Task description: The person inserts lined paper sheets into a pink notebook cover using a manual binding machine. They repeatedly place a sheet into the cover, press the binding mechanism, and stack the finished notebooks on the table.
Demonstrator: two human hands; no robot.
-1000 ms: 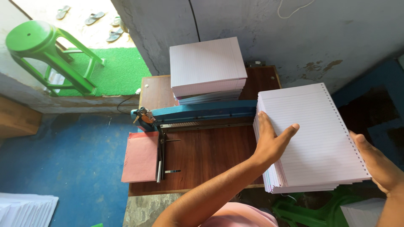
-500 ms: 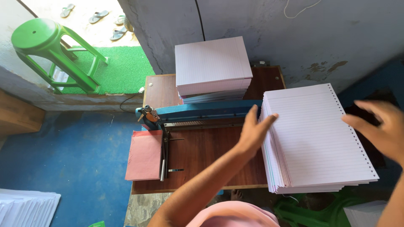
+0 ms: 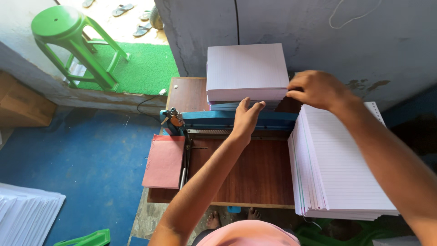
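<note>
Squared stack of ruled paper (image 3: pixel 246 68) behind blue press bar (image 3: pixel 236 119)

Counter (image 3: pixel 255 177): dark wood, smooth satin sheen. Paper stack (image 3: pixel 248 68) at 12 o'clock: matt ruled sheets. Cutter bar (image 3: pixel 218 119): blue painted metal. Stool (image 3: pixel 68 41): glossy green plastic.

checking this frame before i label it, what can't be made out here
Head view only:
- Right hand: fingertips curl over the corner of the far paper stack; whether they grip sheets is hidden.
- Left hand: palm faces away, so contact with the stack's front edge cannot be told.
- Near stack: its far end is covered by the right forearm.
- Blue machine: middle is hidden behind the left hand.
</note>
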